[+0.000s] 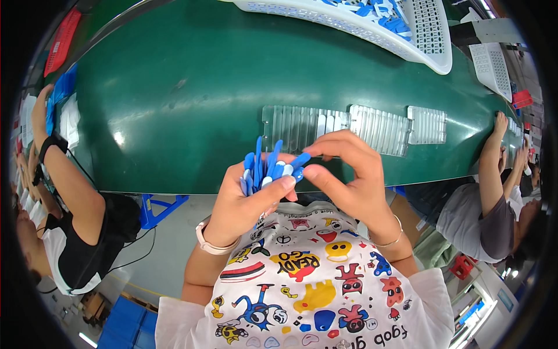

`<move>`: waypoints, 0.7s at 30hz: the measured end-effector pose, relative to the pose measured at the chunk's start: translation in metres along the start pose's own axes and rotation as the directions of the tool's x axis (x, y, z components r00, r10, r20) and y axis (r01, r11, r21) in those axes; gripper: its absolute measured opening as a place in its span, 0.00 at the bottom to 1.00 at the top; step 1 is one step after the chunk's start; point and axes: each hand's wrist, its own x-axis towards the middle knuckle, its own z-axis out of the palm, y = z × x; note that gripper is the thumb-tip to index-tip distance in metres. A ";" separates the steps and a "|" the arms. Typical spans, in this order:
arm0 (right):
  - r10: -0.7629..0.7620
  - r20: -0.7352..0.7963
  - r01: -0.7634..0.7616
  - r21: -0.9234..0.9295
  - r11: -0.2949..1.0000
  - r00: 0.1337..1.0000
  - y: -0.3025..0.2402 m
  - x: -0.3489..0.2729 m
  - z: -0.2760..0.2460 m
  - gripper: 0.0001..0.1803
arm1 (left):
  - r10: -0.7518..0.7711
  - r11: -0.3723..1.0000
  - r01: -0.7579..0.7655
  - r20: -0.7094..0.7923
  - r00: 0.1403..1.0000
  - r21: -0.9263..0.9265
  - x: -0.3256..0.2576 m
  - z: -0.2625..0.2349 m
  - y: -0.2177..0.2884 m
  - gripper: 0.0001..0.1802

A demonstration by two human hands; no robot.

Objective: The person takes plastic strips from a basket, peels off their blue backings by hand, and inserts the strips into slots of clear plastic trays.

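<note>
My left hand (247, 198) is closed around a loose bunch of slim blue and white plastic sticks (268, 167), fanned out above its thumb. From the right, my right hand (349, 174) reaches to the same bunch. Its thumb and index finger close about the end of one blue stick (301, 160). Just beyond the hands lies a clear ridged plastic tray (285, 125), with a few white pieces (331, 122) in slots on its right side. A second clear tray (379, 129) and a smaller third one (427, 125) continue the row rightward.
A white perforated basket (430, 35) of blue and white pieces stands at the far right of the green table (174, 93). Co-workers' arms (72, 180) (491, 145) reach in at both sides. A blue stool (154, 212) is under the near edge at left.
</note>
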 end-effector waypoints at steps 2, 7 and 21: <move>0.023 0.078 -0.031 0.095 0.995 0.997 0.000 0.004 0.001 0.09 | 0.027 0.999 -0.027 0.011 1.000 0.019 -0.001 -0.001 0.000 0.15; 0.204 0.046 -0.208 0.312 0.927 0.978 0.001 0.003 -0.005 0.03 | 0.042 0.996 -0.040 -0.024 0.999 0.086 -0.002 -0.002 0.001 0.13; 0.324 0.181 -0.371 0.429 0.823 0.929 0.002 0.008 -0.004 0.07 | 0.032 0.998 -0.027 -0.078 0.996 0.060 0.002 -0.003 -0.002 0.12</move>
